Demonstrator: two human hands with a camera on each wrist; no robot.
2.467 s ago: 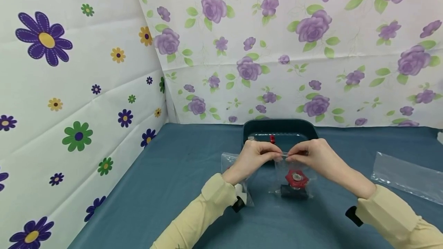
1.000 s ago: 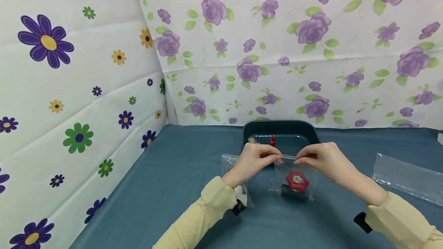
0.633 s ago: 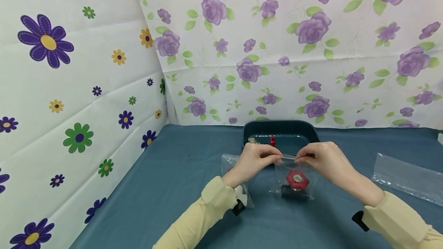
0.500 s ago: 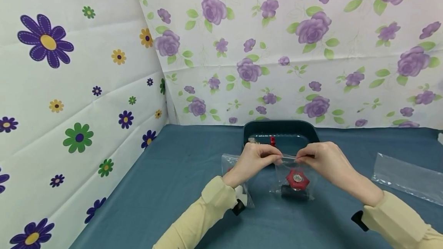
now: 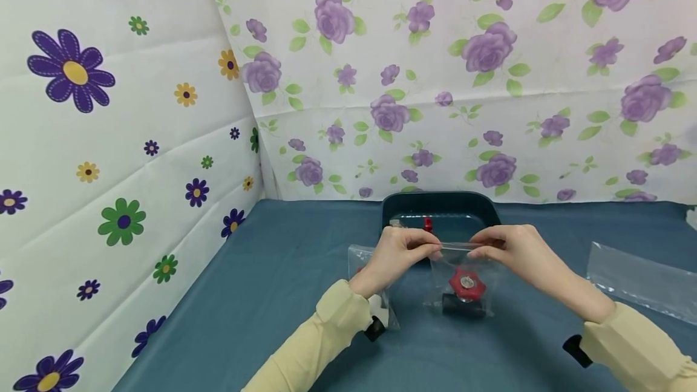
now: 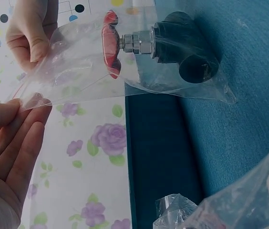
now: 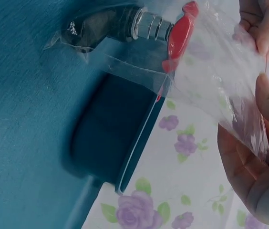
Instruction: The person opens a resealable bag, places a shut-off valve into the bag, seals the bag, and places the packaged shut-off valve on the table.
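A clear zip-lock bag (image 5: 443, 268) is held up by its top edge between both hands. Inside it is a valve with a red handwheel (image 5: 467, 284), a silver stem (image 6: 139, 43) and a black pipe body (image 5: 463, 305). My left hand (image 5: 400, 253) pinches the top left corner of the bag. My right hand (image 5: 514, 253) holds the top edge toward its right end, thumb in front and fingers behind the film, as the right wrist view shows. A second bag (image 5: 360, 256) with red and white parts lies on the table, partly hidden behind my left hand and wrist.
A dark teal tray (image 5: 441, 198) stands at the back, with a small red part (image 5: 428, 223) and a bagged item (image 5: 396, 223) in it. A flat clear bag (image 5: 642, 277) lies at the right on the blue tablecloth (image 5: 261, 295). Flowered sheets (image 5: 348, 138) hang behind and left.
My right hand has slid to the right along the top edge of the bag, away from the left hand. The left hand and the bagged valve have stayed nearly in place.
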